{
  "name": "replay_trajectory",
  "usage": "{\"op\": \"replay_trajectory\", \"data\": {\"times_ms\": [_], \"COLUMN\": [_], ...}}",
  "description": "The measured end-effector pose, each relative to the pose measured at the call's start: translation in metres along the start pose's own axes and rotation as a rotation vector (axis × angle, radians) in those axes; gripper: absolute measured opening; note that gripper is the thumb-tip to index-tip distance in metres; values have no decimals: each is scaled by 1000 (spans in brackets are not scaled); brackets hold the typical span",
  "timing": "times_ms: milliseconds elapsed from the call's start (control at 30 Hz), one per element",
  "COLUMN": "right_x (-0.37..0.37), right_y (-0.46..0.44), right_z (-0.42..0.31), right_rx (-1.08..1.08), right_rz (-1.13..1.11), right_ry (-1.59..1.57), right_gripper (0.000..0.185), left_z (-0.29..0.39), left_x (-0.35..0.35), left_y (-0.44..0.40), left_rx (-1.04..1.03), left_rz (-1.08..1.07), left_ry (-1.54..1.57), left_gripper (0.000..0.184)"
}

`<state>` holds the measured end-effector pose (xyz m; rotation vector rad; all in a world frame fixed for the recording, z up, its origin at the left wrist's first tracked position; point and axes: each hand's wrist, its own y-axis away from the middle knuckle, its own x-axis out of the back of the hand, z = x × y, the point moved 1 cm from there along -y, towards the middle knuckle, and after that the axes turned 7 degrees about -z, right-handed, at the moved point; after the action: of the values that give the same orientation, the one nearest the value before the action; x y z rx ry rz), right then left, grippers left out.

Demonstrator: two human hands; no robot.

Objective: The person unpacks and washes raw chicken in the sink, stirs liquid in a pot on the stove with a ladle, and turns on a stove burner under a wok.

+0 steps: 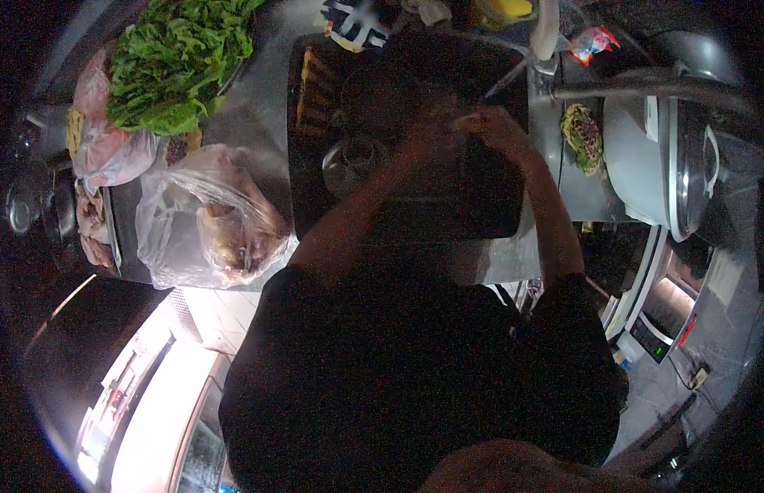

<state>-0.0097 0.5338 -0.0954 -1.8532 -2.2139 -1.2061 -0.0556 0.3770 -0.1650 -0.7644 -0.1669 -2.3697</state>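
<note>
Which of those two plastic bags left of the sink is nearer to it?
The large clear bag, beside the sink's near left corner; the pinkish bag lies farther left, by the leafy greens.

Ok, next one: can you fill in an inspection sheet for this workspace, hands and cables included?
Surface: metal counter around a dark sink.
Job's things: sink under the hands, with what looks like a round metal bowl at its left; other contents too dark to name.
Clutter: leafy greens and bagged meat left of the sink; large lidded pot to its right.
Hands: left hand and right hand close together over the sink; grip unclear.
Cables: dark cord low at right.
Surroundings: tiled floor, dim light.
</note>
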Motion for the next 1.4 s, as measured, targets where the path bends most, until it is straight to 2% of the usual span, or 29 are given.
{"op": "replay_trajectory", "data": {"times_ms": [100, 200, 233, 300, 367, 400, 500, 567, 633, 700, 800, 900, 1000, 1100, 1200, 1300, 1400], "right_x": [2, -20, -24, -28, -28, -29, -19, -21, -22, -24, -23, -27, -30, -31, -35, -32, -29], "right_y": [11, 5, 3, 1, 3, 4, 16, 20, 17, 8, 9, -2, -5, 2, -4, 4, 8], "right_z": [-7, 37, 44, 54, 52, 50, 21, 11, 16, 21, 3, 21, 22, 9, 18, 7, -9], "right_rx": [-74, 53, -23, -178, -166, -159, -123, -90, -12, 111, 111, 102, 154, 26, 227, 620, 457], "right_rz": [-63, 161, 193, 259, 292, 307, 325, 342, 357, 363, 443, 502, 550, 451, 559, 617, 575], "right_ry": [-245, -637, -614, -565, -626, -656, -514, -590, -511, -277, 150, 371, 428, 150, 400, 859, 507], "right_gripper": [22, 20, 19, 20, 19, 19, 22, 25, 29, 34, 36, 35, 31, 31, 26, 19, 14], "left_z": [-1, 23, 40, 46, 33, 33, 36, 38, 42, 42, 43, 51, 55, 61, 59, 60, 70], "left_x": [-2, 12, 25, 21, -4, -4, -1, 1, 7, 7, 7, 15, 18, 25, 26, 28, 39], "left_y": [10, 10, 9, 7, 7, 7, 9, 12, 14, 15, 16, 17, 17, 16, 15, 17, 22], "left_rx": [-19, 19, -2, 98, 344, 348, 363, 372, 310, 319, 340, 221, 220, 247, 248, 273, 316], "left_rz": [-31, -32, 1, 51, 83, 56, 33, 94, 57, 53, 69, 56, 56, 19, 23, 27, 15], "left_ry": [-26, -34, -42, -90, -171, -165, -147, -138, -181, -179, -188, -320, -397, -469, -462, -428, -347], "left_gripper": [35, 37, 37, 37, 36, 36, 35, 34, 31, 28, 25, 25, 24, 24, 24, 25, 27]}}
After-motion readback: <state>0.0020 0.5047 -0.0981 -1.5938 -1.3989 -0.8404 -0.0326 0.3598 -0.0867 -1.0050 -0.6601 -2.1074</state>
